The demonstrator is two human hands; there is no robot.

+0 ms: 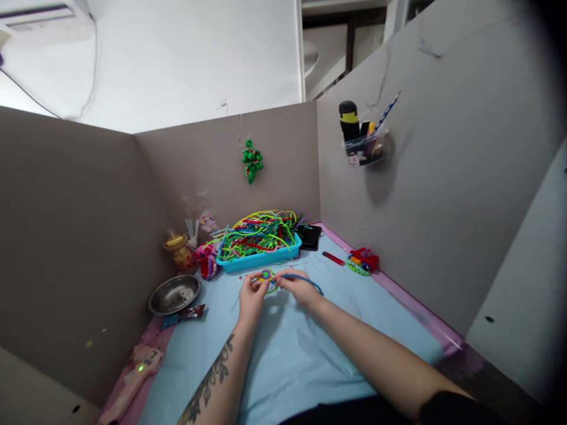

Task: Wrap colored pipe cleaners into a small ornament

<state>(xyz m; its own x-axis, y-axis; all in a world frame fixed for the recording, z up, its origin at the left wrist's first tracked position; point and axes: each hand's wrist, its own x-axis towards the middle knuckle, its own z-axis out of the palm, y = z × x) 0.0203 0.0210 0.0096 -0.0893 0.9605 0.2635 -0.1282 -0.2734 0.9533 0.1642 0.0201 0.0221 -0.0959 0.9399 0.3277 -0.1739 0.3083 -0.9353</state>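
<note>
My left hand (253,293) pinches a small coiled piece (266,274) with a purple and green round middle and a yellow edge. Close beside it, my right hand (297,285) is closed on a blue pipe cleaner (312,283), whose free end curves out to the right over the back of the hand. The two hands nearly meet at the coiled piece. A light green strand shows just beneath the fingers. Where the blue pipe cleaner joins the coiled piece is too small to make out.
Behind my hands stands a blue tray (261,260) heaped with many-coloured pipe cleaners (261,233). A metal bowl (174,295) and a wrapper (183,316) lie left. To the right are a red cutter-like tool (333,258) and a colourful braided piece (361,262). Grey panels (420,177) enclose the table.
</note>
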